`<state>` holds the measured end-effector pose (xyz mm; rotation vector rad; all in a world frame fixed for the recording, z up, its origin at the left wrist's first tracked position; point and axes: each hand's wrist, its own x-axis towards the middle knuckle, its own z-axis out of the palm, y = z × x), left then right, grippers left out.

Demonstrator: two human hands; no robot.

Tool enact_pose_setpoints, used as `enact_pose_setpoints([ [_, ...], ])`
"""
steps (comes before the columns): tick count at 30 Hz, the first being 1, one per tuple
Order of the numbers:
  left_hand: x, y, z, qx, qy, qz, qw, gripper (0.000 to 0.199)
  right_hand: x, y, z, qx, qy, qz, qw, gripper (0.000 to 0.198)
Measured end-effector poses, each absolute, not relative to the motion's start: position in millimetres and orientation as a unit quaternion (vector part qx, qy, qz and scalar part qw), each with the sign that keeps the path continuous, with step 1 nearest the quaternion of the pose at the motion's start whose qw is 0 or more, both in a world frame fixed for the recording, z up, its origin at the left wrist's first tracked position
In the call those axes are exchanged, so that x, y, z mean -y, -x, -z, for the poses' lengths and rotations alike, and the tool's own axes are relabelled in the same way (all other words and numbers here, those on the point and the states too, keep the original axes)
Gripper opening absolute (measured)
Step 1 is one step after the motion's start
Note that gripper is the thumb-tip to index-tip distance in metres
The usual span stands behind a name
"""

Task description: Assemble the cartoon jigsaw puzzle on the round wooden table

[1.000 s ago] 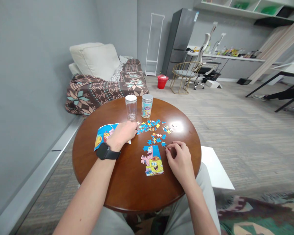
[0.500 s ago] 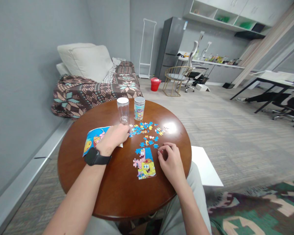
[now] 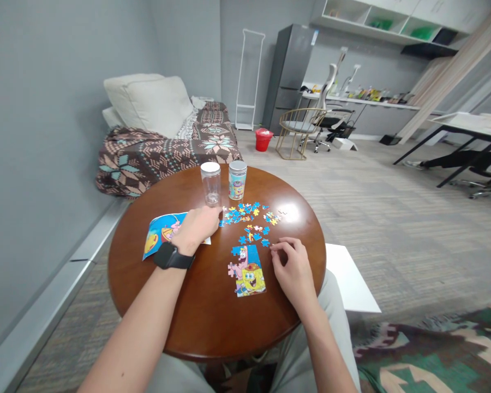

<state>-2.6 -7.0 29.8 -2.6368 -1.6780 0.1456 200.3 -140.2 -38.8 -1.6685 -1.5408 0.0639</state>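
My left hand [image 3: 199, 226], with a black watch [image 3: 172, 256] on its wrist, reaches over a picture sheet [image 3: 157, 234] to the left edge of the loose puzzle pieces [image 3: 245, 212]. Its fingers are bent and closed, their tips touching the edge of the heap; anything in them is hidden. On the table's right side rests my right hand [image 3: 292, 267], thumb and forefinger tips together in a pinch whose content is too small to make out. Between the hands lies a partly joined cartoon puzzle [image 3: 249, 275], with a yellow square figure and a pink one.
Behind the pieces, a clear jar [image 3: 211, 188] with a white lid stands beside a cartoon-printed jar [image 3: 237, 183]. All rest on a round brown table [image 3: 204, 327]. Beyond it are a covered couch [image 3: 147, 150], a red bin [image 3: 263, 140] and a gold-framed chair [image 3: 298, 128].
The camera view has shifted slightly, so the whole scene sits further right. Both hands stay in nearly the same places on the table, and the joined puzzle looks the same.
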Motion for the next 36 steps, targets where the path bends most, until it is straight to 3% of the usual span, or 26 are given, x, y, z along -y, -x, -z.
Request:
enact_pose_setpoints([
  [16,7.0,-0.4,-26.3,0.544,0.837,-0.026,0.044,0.03,123.0,-205.5,18.1,0.65,0.637,-0.065,0.409,0.015],
  [22,7.9,0.0,-30.1,0.551,0.832,0.007,0.059,0.03,24.6,-213.6,-8.9,0.744,0.62,-0.089,0.234,0.024],
  [26,8.8,0.2,-32.3,0.551,0.833,0.017,0.047,0.03,-20.4,-213.0,0.0,0.757,0.619,-0.101,0.184,0.02],
  [36,6.4,1.7,-28.5,0.549,0.835,0.007,0.051,0.029,-23.8,-219.0,22.5,0.729,0.624,-0.102,0.263,0.008],
])
